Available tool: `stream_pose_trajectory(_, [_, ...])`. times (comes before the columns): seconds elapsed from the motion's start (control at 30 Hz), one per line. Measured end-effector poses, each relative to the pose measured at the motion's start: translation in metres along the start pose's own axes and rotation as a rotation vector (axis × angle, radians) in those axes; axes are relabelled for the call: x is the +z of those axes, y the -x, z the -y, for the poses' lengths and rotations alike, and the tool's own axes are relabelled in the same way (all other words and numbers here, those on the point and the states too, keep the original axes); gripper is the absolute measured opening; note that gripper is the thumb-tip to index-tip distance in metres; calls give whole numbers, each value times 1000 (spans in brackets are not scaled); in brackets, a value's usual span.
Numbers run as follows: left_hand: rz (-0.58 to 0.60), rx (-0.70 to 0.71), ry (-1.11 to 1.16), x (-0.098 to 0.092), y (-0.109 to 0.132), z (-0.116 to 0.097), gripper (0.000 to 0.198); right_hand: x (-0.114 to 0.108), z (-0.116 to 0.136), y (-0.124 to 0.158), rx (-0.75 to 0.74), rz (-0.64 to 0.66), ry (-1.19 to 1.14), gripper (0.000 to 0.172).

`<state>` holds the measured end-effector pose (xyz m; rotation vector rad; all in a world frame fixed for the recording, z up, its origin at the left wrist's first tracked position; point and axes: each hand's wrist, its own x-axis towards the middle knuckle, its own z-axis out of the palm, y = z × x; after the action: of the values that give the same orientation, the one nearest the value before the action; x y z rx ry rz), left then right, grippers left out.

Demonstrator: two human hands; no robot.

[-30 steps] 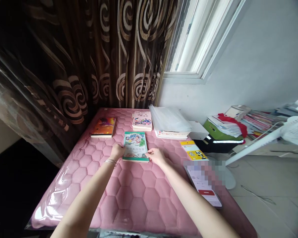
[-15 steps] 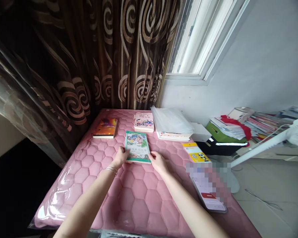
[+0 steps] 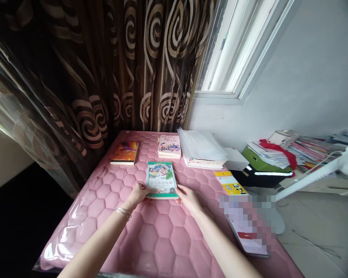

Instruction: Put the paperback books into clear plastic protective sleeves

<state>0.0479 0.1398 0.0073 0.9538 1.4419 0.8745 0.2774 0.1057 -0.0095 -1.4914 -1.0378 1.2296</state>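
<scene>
The left hand (image 3: 139, 194) grips the left side of the green book (image 3: 161, 178), and the right hand (image 3: 188, 197) grips the right side, both near the bottom corners. The book is face up in the middle of the pink bed (image 3: 150, 239). 2 more books, 1 orange (image 3: 123, 153) and 1 pink (image 3: 169, 146), lie farther back.

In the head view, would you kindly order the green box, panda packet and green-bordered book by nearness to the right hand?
1. Green-bordered book, touching the right hand.
2. Panda packet, to the right.
3. Green box, farther right.
</scene>
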Motion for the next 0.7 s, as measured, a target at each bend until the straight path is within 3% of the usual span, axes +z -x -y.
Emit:
stream_pose_trajectory(0.13, [3,65,6,-6,10,10,41,0,-8,4,-70,95,-34,57])
stream_pose_trajectory(0.27, [-17,175,34,-17,15,7,50,7,1,9,-152,19,-20,62])
stream_pose_trajectory(0.37, [12,322,87,-36,13,-6,52,22,20,6,-223,-23,-43,61])
stream_pose_trajectory(0.53, [-57,454,85,-85,-11,-37,53,70,60,-24,-354,40,-106,60])
stream_pose_trajectory(0.7, [-201,472,21,-134,-61,-60,48,133,85,-84,-377,102,-73,53])
